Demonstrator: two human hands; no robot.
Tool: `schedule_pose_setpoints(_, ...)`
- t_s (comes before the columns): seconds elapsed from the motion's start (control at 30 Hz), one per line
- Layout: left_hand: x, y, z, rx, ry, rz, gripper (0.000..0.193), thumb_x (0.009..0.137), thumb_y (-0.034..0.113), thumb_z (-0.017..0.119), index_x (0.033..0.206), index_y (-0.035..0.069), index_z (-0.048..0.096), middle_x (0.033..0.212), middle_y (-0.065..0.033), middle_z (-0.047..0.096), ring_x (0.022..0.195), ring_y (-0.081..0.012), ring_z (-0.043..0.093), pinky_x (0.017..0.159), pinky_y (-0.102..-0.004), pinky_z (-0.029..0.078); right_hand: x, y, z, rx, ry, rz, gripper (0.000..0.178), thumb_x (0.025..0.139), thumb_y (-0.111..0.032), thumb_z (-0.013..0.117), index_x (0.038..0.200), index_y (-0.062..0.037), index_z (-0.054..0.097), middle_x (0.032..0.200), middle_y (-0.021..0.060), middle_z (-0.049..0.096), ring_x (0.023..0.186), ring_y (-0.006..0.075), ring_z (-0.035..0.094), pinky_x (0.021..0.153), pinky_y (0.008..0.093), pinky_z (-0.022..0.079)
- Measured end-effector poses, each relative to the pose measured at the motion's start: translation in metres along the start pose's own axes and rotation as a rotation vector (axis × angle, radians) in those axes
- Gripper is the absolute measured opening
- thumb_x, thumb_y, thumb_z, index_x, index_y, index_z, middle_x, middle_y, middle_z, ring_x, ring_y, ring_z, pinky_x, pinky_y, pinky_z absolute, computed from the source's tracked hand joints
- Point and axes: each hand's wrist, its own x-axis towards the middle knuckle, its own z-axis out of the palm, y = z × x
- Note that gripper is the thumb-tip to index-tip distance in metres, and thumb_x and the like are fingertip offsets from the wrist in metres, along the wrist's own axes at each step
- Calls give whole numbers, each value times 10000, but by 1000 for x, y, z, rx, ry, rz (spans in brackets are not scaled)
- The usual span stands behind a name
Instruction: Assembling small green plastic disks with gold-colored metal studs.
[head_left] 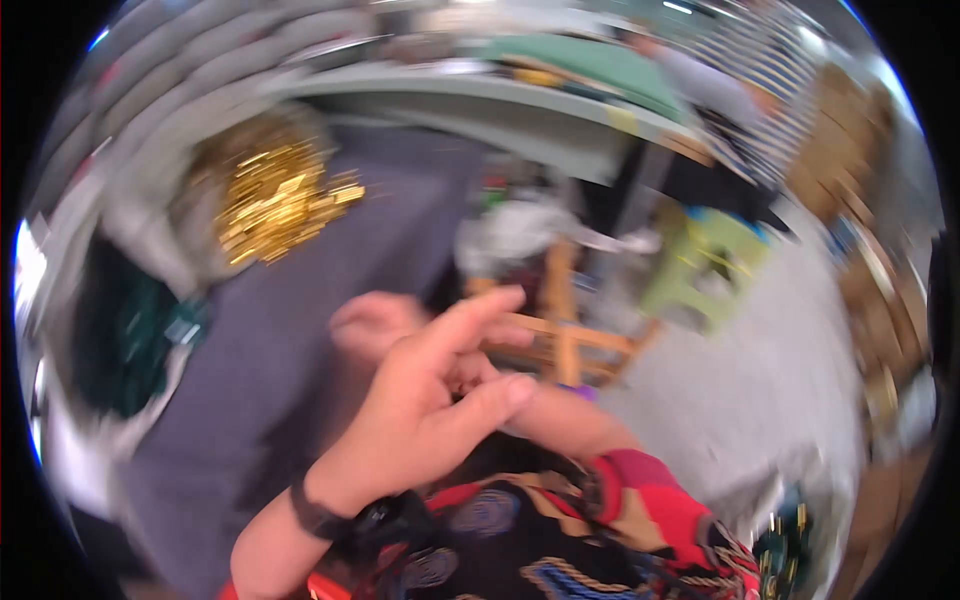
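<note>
My left hand [425, 405], with a dark band on its wrist, reaches in from the lower left. Its index finger and thumb are stretched apart, other fingers partly bent, and nothing shows in it. Crossing behind it is my right hand [375, 322], blurred and partly covered, so its grip cannot be read. The right forearm comes out of a red sleeve [660, 490]. Both hands hover over the edge of a dark grey cloth surface [300, 340]. On that surface's far left side lies a heap of shiny gold pieces [285, 200], apart from the hands.
A sack of dark green pieces [125, 330] stands at the left. Ahead are a wooden frame [565, 325], a light green stool [705, 265] and a long grey table [430, 88]. Another person [715, 85] is at the back right. Cardboard boxes [840, 140] line the right.
</note>
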Motion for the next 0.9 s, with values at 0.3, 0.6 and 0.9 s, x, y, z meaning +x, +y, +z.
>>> schedule_pose_setpoints(0.3, -168, 2, -137, 590, 987, -333, 204, 835, 39, 575, 1012, -57, 605, 820, -81, 648, 600, -106, 605, 538, -244, 470, 110, -26, -1, -474, -411, -322, 216, 833, -96, 640, 1019, 1, 588, 827, 40, 603, 660, 94, 581, 558, 240, 504)
schedule_pose_setpoints(0.6, -192, 36, -215, 1291, 1167, -686, 237, 708, 134, 584, 910, 30, 653, 822, -195, 649, 836, -355, 639, 723, -436, 510, 241, -4, 3, -1187, -499, -529, 462, 733, -38, 630, 1183, 4, 536, 1130, 239, 583, 1078, 383, 542, 903, 409, 437)
schedule_pose_setpoints(0.9, -95, -26, -283, 1764, 1035, -459, 294, 740, 146, 607, 1026, 78, 633, 985, -127, 565, 895, -291, 565, 721, -368, 504, 253, 11, -12, -1356, -304, -391, 483, 644, 60, 647, 1099, 23, 492, 1061, 214, 522, 1010, 375, 536, 878, 413, 434)
